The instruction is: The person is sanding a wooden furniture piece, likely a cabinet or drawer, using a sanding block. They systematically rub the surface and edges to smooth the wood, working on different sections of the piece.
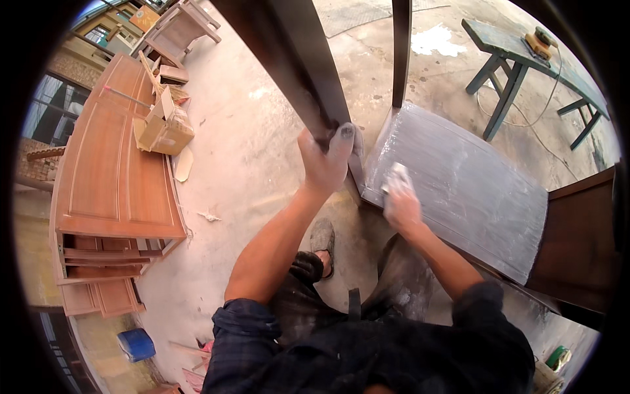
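Observation:
My left hand [328,155] is wrapped round a dark brown wooden post [289,52], its thumb lying along the near face. This post belongs to a piece of furniture with a second, thinner dark upright [401,56] beyond it. Between the posts and a dark end panel [574,233] lies a flat panel [459,187] covered with pale grey dust and streaks. Near that panel's left edge, my right hand [402,207] is closed on a small whitish pad [397,174] pressed to the surface. The pad's exact kind is too blurred to tell. Dust whitens both hands.
A long reddish-brown wooden cabinet [118,197] lies at left, with a torn cardboard box [167,128] beside it. At far right a green bench [512,49] carries an orange power sander [539,43] with a trailing cord. A blue container [136,345] is at lower left.

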A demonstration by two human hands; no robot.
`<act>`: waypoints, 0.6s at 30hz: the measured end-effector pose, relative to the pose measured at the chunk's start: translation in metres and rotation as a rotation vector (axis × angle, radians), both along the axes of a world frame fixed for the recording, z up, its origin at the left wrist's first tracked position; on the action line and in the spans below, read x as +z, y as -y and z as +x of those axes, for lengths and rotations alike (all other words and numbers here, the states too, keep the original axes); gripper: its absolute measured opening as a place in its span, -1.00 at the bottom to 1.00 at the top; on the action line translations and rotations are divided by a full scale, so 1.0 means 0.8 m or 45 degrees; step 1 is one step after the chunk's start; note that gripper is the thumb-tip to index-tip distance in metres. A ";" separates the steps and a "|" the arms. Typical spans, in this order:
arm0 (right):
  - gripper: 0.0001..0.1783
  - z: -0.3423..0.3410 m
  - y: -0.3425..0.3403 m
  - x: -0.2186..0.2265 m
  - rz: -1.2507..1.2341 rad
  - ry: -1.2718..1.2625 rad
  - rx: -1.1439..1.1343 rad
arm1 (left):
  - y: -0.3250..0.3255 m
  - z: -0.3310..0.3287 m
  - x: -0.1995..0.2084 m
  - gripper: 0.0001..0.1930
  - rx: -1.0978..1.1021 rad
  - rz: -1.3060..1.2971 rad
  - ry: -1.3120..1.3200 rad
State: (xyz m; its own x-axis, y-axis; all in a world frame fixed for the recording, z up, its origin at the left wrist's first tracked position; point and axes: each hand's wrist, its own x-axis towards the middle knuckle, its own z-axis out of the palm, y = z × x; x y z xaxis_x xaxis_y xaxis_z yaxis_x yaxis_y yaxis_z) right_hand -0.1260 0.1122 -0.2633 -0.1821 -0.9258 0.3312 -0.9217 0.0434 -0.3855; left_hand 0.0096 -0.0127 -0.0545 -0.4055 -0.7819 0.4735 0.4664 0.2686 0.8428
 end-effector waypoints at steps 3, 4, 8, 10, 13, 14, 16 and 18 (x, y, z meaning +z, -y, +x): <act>-0.49 -0.009 0.024 -0.007 0.179 -0.009 0.237 | 0.002 0.001 -0.009 -0.80 0.007 0.042 0.069; -0.48 -0.021 0.002 0.008 0.162 0.047 0.317 | 0.002 0.008 -0.009 -0.79 0.042 0.023 0.056; -0.47 -0.058 -0.080 0.016 0.064 -0.028 0.234 | 0.002 0.013 -0.001 -0.77 0.044 -0.046 0.054; -0.45 -0.027 -0.079 0.012 0.069 0.022 0.163 | -0.001 0.021 -0.004 -0.76 0.044 -0.032 0.061; -0.43 0.012 -0.002 0.008 0.118 -0.058 0.271 | 0.003 0.005 -0.003 -0.75 0.037 -0.008 0.041; -0.43 0.017 0.014 0.010 0.180 -0.071 0.345 | 0.003 0.003 -0.004 -0.75 0.051 0.006 0.038; -0.43 0.004 0.026 0.011 0.244 -0.062 0.506 | 0.004 0.007 -0.010 -0.74 0.078 0.026 0.028; -0.44 -0.042 0.029 0.010 0.228 -0.046 0.648 | 0.007 0.007 -0.011 -0.74 0.072 0.012 -0.009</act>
State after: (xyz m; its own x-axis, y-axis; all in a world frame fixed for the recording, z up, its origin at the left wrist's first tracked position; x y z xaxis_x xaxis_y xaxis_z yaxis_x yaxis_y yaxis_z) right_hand -0.1594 0.0888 -0.2549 0.3128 -0.9366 0.1580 -0.8558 -0.3501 -0.3808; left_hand 0.0153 -0.0183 -0.0630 -0.3571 -0.8081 0.4684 0.4565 0.2865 0.8423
